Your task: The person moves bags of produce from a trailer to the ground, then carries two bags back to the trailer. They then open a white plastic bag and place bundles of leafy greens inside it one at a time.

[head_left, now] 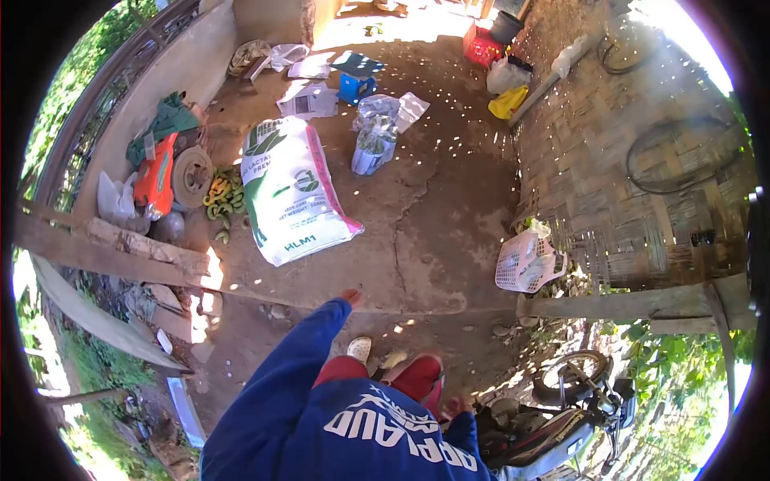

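My left hand (351,297) is stretched forward at the end of a blue sleeve, small in view, with nothing visible in it. Beyond it, apart from the hand, a large white, green and pink feed sack (297,192) lies full on the dirt floor. Low by my side is my right hand (457,407), its fingers loosely apart and holding nothing I can see. A parked motorcycle (553,433) stands to the right of that hand. Below me shows one light-coloured clog (360,349).
Bananas (224,195) and an orange container (156,175) sit by the left wall. Behind the sack are a plastic-wrapped bundle (374,140) and a blue box (356,88). A pink basket (525,260) stands by the woven wall (609,160). A wooden beam (112,252) juts in from the left.
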